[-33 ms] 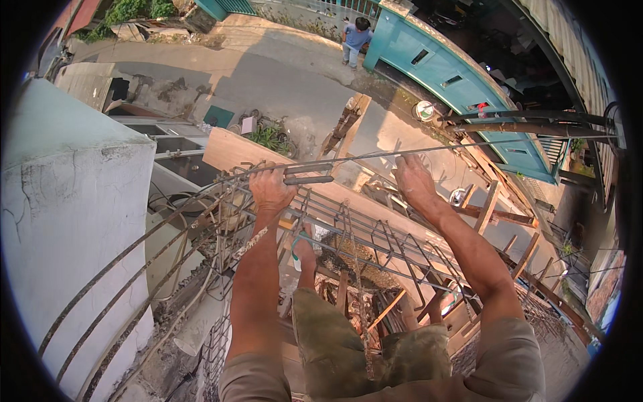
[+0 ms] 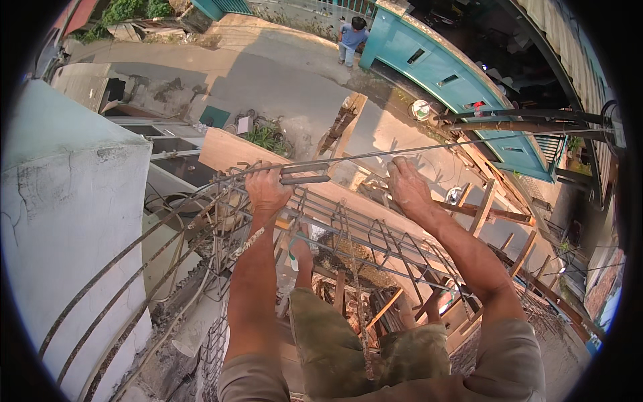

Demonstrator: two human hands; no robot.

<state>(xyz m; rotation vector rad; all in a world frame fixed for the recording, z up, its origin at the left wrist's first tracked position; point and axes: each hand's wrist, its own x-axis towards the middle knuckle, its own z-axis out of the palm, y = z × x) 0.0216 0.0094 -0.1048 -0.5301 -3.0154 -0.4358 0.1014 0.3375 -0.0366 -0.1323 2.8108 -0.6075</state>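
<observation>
My left hand (image 2: 268, 191) is closed at the upper left end of a long rebar cage (image 2: 362, 231). From its right side stick out two dark, parallel handles (image 2: 306, 179), like those of pincers; the tool's head is hidden by the fingers. My right hand (image 2: 410, 187) is raised over the right part of the cage, just under a thin black cable (image 2: 375, 155). Its fingers are curled, and whether anything lies in them I cannot make out. Bent stirrups join the cage's long bars.
A plywood board (image 2: 224, 149) lies behind the cage. Long rebars (image 2: 100, 275) curve past a white wall (image 2: 74, 221) at left. Below, my sandalled foot (image 2: 301, 254) stands near gravel (image 2: 345, 251). Timber props (image 2: 483, 208) rise at right. A person (image 2: 351, 41) stands in the street.
The fingers of my right hand have curled in more, and the hand sits slightly lower and further left. My left hand keeps its grip. The whole view has shifted a little.
</observation>
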